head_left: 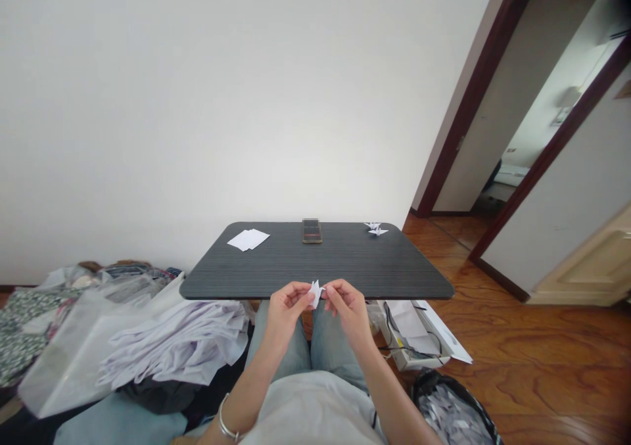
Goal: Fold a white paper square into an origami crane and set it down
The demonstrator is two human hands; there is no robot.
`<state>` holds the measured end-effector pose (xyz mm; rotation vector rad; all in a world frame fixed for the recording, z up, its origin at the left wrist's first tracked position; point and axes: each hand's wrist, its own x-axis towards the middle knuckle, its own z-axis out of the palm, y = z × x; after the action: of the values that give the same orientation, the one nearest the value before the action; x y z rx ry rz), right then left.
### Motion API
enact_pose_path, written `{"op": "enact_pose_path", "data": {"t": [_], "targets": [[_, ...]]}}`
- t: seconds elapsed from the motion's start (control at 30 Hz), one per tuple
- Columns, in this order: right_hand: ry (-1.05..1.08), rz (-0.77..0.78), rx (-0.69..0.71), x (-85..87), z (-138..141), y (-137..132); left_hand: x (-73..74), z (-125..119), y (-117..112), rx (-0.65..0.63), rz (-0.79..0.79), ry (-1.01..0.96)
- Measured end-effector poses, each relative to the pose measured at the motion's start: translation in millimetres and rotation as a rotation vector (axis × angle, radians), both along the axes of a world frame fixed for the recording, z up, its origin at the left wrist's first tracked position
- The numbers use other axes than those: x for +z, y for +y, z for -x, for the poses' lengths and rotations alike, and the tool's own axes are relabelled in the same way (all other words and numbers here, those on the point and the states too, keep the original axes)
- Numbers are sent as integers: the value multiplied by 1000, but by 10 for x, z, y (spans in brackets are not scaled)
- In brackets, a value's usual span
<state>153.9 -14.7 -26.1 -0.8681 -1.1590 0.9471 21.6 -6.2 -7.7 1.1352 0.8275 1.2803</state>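
Observation:
Between my hands, at the near edge of the dark table (276, 267), is a small white folded paper crane (316, 293). My left hand (292, 302) pinches its body between thumb and fingers. With thumb and forefinger, my right hand (345, 300) grips a thin pointed end on the crane's right side. Two finished-looking paper cranes (378, 231) rest at the table's far right corner. At the far left lies a small stack of white paper squares (248, 239).
A phone (312, 231) sits at the table's back middle, by the white wall. Clothes (177, 340) and plastic bags are heaped at left. Below right stand a white box (419, 336) with papers and cables, and a black bag (453, 409) of paper scraps.

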Motion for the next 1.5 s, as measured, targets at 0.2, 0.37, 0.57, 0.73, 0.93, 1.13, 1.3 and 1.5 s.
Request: {"op": "enact_pose_path", "data": {"t": [0.2,0.37,0.57,0.73,0.93,1.13,1.3,1.5], "targets": [[-25,34,81,-40,-5,29,-3,-11,-4,21,-4,-58],[-39,-31,-7,-82,25,3,-2,-9,-6,57,-48,-47],[-147,-135,-71,-66,83,-54,34,-17,-22,98,-71,-28],[-155,-97,-85,-45,108,-69,44,-29,-42,117,-79,2],[-38,-48,-55,-96,99,-31,3,-16,-21,91,-67,14],[112,-24,20,-68,91,-14,-20,12,4,57,-123,106],[167,13,82,-50,74,-19,-16,31,17,-7,-104,117],[145,16,146,-48,53,-22,-12,60,23,-11,-29,112]]}}
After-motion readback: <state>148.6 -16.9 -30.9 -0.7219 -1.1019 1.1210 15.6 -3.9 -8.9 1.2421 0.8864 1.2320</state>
